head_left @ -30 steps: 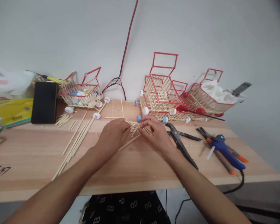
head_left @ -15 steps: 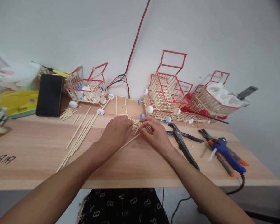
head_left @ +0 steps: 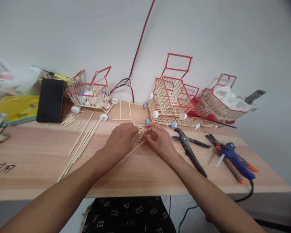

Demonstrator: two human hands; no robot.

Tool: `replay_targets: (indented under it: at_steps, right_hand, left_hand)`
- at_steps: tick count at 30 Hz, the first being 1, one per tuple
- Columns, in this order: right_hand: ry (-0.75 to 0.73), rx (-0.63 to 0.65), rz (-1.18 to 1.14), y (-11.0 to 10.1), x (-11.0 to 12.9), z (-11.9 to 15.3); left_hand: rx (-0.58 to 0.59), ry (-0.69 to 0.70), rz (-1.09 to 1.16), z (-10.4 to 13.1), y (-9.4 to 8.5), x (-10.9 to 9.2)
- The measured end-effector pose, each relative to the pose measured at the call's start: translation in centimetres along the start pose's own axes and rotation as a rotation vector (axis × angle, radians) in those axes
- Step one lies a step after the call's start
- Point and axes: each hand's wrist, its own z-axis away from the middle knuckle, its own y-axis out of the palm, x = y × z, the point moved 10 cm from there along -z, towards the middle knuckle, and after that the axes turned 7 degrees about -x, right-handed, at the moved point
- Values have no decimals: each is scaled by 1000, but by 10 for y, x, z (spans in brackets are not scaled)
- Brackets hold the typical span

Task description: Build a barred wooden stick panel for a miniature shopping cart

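The right grip [head_left: 160,138] has thumb and forefinger bowed, tips near each other at the pile [head_left: 141,130] of short sticks; whether they pinch one I cannot tell. The left grip [head_left: 122,138] curls in from the other side, thumb and forefinger close together at the pile, and its hold is hidden too. The pile lies between them, nearer the back edge of the bench [head_left: 145,181] than the front. The step in hand looks like sorting or picking among the short sticks; with pieces so thin and crossed, the next move calls for a light fingertip pinch that leaves the rest undisturbed. A longer stick [head_left: 137,147] slants from just before the pile toward the front edge. Behind the pile sits a blue cap [head_left: 147,121]; a stick frame [head_left: 130,111] lies flat by the back edge. Toward the right edge are the pliers [head_left: 187,147], then the glue gun [head_left: 234,158].
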Motion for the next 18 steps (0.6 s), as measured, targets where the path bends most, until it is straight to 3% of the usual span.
replay_targets:
  at_steps: [18]
  right_hand:
    - [-35,-3,29,5,0,2]
  left_hand:
    - [46,-6,-41,1,0,-3]
